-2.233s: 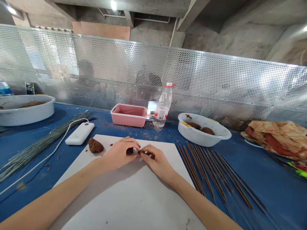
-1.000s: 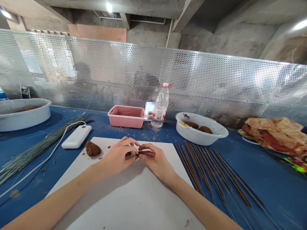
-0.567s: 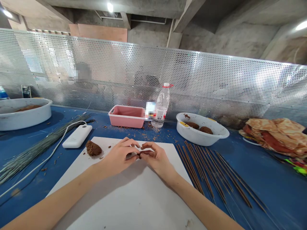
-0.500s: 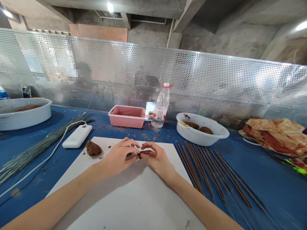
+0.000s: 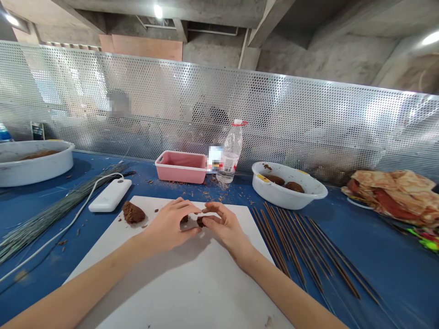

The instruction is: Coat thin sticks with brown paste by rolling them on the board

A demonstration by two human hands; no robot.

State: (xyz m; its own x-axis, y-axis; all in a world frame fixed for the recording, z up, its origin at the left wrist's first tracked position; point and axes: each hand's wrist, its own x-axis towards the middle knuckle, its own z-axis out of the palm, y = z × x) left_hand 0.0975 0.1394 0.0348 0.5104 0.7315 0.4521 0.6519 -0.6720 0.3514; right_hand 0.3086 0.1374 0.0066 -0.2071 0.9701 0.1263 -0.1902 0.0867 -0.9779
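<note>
"Reading anything on the plastic bottle point(image 5: 231, 153)?"
"Too blurred."
"Holding what?"
"Pinching brown dough point(image 5: 200, 222) in the right hand point(image 5: 227, 228) above the white board point(image 5: 192, 288); arching the left hand point(image 5: 170, 224), thumb apart from fingers, beside a second piece point(image 5: 184, 219), contact unclear."

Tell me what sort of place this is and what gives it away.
Probably a handcraft workshop: the right hand pinches a brown, crumbly piece, many thin brown sticks lie side by side on a blue table, and bare concrete beams show overhead.
</note>
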